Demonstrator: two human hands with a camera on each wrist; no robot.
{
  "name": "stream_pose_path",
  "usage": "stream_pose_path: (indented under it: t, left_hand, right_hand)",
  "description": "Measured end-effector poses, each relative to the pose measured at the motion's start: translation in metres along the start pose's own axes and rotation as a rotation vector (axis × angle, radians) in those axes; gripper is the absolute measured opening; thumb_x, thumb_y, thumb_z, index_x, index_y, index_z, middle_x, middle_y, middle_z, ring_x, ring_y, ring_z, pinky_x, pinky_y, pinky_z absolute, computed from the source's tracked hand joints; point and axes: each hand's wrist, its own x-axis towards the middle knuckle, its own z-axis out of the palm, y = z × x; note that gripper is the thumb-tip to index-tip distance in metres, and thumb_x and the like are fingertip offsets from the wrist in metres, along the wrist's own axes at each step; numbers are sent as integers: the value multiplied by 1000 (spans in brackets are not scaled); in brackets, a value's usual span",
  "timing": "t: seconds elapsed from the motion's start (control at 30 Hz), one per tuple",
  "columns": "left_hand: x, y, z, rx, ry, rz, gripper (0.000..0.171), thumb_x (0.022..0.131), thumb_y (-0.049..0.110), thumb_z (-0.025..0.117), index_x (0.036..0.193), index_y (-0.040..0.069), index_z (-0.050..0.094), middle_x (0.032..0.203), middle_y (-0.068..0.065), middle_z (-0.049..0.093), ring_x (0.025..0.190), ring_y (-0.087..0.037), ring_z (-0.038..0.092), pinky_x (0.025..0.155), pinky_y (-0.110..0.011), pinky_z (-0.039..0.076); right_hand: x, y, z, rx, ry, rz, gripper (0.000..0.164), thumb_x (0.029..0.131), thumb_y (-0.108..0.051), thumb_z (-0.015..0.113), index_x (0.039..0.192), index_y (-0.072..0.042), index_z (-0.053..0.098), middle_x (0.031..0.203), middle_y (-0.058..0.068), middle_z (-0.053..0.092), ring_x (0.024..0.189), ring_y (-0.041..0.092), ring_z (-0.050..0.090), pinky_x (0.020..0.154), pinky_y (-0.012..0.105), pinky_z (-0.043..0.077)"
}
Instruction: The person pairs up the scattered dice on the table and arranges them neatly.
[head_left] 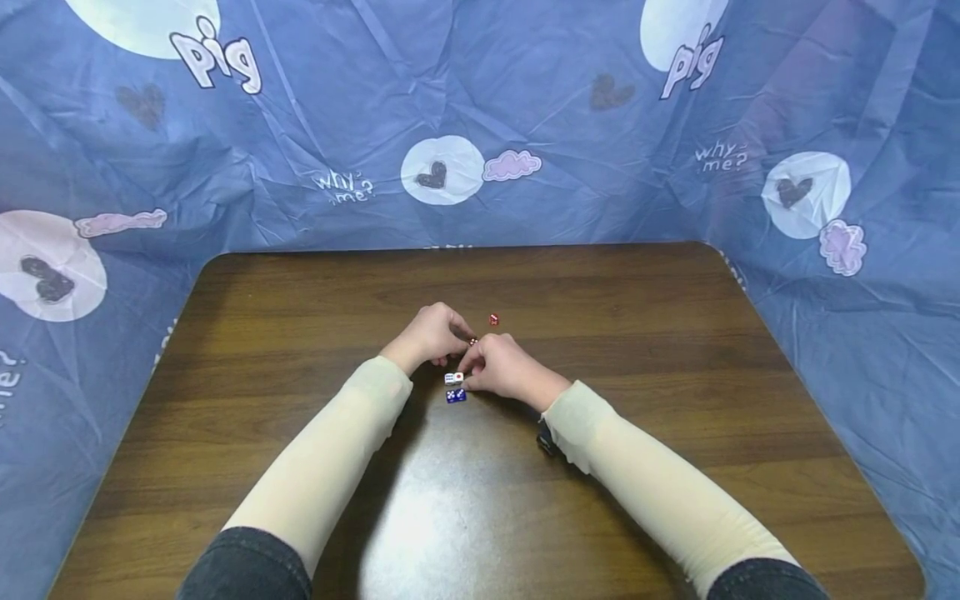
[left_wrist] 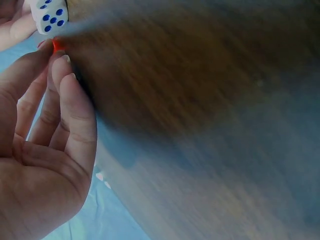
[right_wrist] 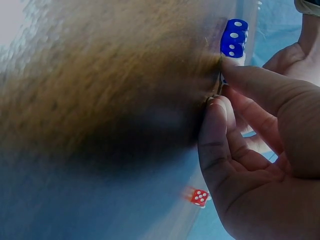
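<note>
My left hand [head_left: 435,332] pinches a small red die [left_wrist: 58,45] between thumb and fingertips. On the near side of it, my right hand [head_left: 504,367] has its thumb and fingertips around the end of a pair of white dice [head_left: 453,377]. One white die [left_wrist: 52,16] shows blue pips in the left wrist view. Just nearer lie two blue dice [head_left: 456,396] side by side, close to the right thumb [right_wrist: 245,75]. Another red die [head_left: 493,319] lies loose beyond both hands. The fingers partly hide the white dice in the right wrist view.
The brown wooden table [head_left: 637,333] has rounded corners. A blue printed cloth [head_left: 480,83] hangs behind it and along both sides. Light glares on the near part of the tabletop. A dark band sits at the right wrist, under the pale sleeve [head_left: 652,475].
</note>
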Motion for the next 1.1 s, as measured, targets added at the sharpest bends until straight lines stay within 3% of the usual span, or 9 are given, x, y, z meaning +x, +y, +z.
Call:
stream_pose_path:
  t: [0.67,1.1]
  left_hand:
    - [-1,-1,-1,29,0,11,18,88,7,77,105,10,81,81,-1,74,47,-17,63,46,-29,53]
    - [-8,-2,-1,-29,23,-1,15,88,5,78,102,6,80,72,-4,72,51,-19,65,48,-28,54]
  right_hand:
    - [1,0,1,-6,3,3,13,79,-12,88,89,-16,80,65,-12,62,62,4,55,63,25,46]
    - [1,2,2,8,17,-10,13,79,-10,87,87,-16,80,63,-12,61,61,4,55,62,24,46]
